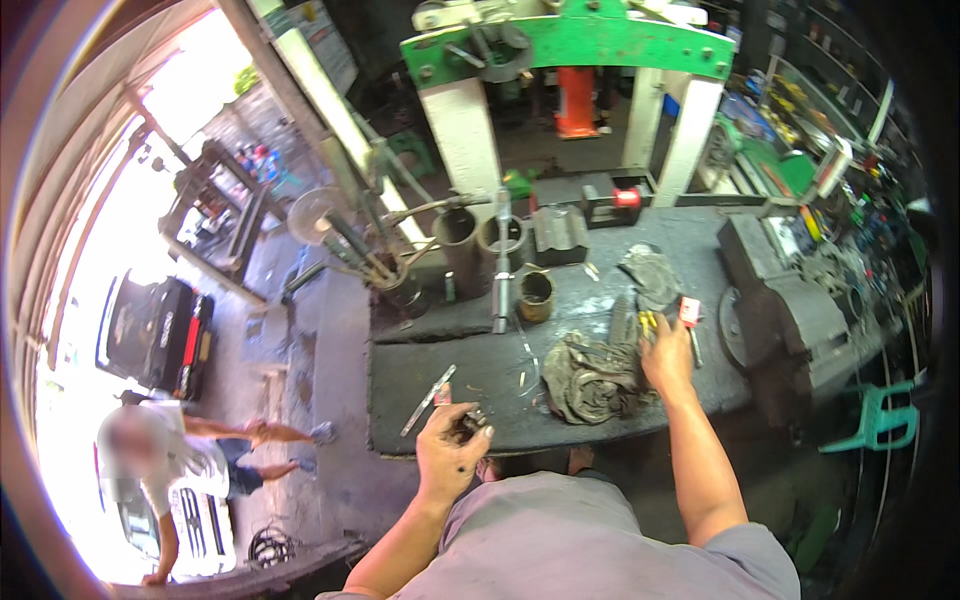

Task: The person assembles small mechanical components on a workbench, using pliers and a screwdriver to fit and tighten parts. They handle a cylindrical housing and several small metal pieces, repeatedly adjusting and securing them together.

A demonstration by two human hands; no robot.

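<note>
My left hand [452,455] is held at the front edge of the dark workbench [420,375], its fingers curled round something small and dark that I cannot make out. Just beyond it lie a narrow metal strip [428,402] and a small red piece [443,395]. Farther right, my right hand [667,357] reaches down with fingers spread beside a yellow item [648,322], whose kind is unclear. A small red-and-white box [689,312] is by its fingertips. Grimy, crumpled rags [590,380] lie left of this hand, with another grey rag [650,277] beyond it.
Metal cups [457,240], a rusty can [536,297] and an upright metal rod [502,290] stand on the bench. A heavy grey machine [790,325] sits right, near a teal plastic chair [880,418]. Behind is a green-and-white press frame [570,48]. Another person [190,460] is at left.
</note>
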